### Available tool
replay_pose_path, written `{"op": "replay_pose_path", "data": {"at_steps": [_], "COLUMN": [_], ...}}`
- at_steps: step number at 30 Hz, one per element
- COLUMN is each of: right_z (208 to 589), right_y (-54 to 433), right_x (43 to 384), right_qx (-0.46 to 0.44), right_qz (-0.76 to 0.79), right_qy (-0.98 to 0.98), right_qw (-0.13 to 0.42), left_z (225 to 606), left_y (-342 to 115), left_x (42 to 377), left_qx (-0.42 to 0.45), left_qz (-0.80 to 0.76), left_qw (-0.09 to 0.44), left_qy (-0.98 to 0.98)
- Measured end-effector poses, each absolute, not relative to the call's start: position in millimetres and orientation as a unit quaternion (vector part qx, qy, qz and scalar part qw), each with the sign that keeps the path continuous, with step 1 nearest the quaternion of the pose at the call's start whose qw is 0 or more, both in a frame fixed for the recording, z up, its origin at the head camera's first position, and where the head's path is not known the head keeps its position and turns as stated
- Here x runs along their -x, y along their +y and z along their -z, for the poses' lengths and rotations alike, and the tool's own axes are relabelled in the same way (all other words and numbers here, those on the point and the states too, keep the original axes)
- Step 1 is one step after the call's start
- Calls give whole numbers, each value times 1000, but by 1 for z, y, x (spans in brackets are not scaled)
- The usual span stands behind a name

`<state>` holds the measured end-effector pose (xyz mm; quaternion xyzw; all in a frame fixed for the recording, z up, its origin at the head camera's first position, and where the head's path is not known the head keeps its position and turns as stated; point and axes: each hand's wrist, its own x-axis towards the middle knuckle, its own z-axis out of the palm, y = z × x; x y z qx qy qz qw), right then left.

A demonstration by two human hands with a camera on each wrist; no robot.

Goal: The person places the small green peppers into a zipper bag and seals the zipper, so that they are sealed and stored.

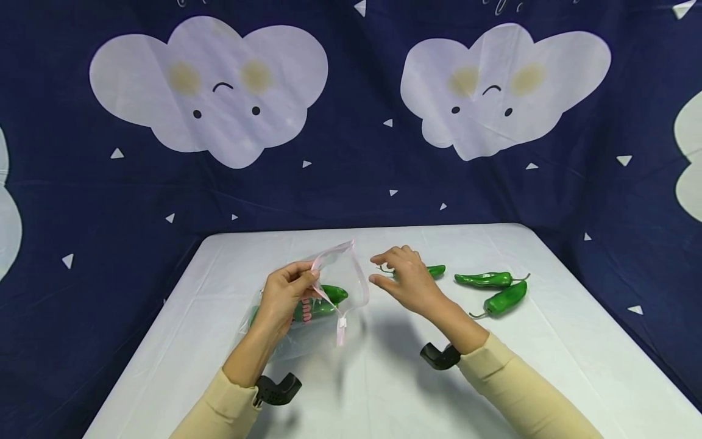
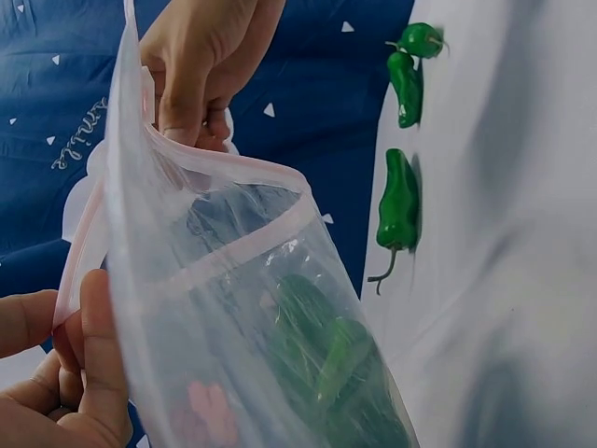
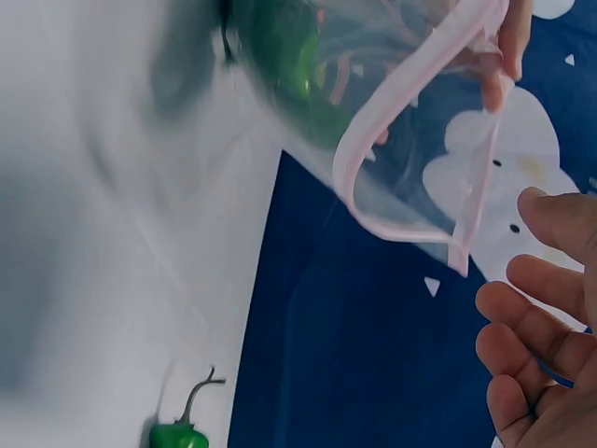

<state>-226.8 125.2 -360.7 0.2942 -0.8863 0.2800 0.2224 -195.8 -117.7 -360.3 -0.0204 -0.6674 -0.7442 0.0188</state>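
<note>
- i see my left hand [image 1: 285, 299] pinching the pink zip rim of the clear soft plastic bag [image 1: 323, 292], mouth up toward the table's far edge.
- my right hand [image 1: 408, 281] hovers relaxed beside the mouth, holding nothing.
- two glossy green peppers [image 1: 323, 302] lie inside, long axes along the bag.

Little was legible. The navy backdrop cloth [image 2: 56, 112] carried white cursive lettering, seen sideways in the left wrist view [image 2: 78, 136]; it looked like "smile" but could not be read for sure. In the head view only the cut-off bottoms of similar white script showed at the top edge of the cloth [image 1: 499, 6], unreadable. The clear zip bag [image 1: 329, 286] had a pink printed mark low on its side [image 1: 314, 310], also seen from the left wrist [image 2: 210, 411], too blurred to read. No numbers, brands or labels were readable elsewhere.
</note>
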Motion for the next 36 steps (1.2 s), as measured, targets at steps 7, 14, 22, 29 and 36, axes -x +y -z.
{"op": "replay_pose_path", "data": {"at_steps": [7, 14, 22, 29, 36], "right_z": [370, 383, 399, 413, 424], "right_y": [147, 170, 198, 216, 227], "right_x": [231, 240, 256, 267, 281], "right_qx": [-254, -212, -146, -125, -119], "right_qz": [-312, -334, -335, -330, -319], "right_qy": [-892, -899, -922, -930, -935], "right_qw": [206, 185, 126, 104, 105], "left_z": [362, 362, 360, 361, 361], "left_y": [-118, -120, -120, -120, -120], "left_x": [196, 197, 198, 198, 199], "left_qx": [19, 17, 19, 13, 11], "left_qz": [749, 751, 747, 747, 745], "left_qw": [19, 17, 21, 21, 20], "left_qy": [-662, -660, -665, -664, -666]}}
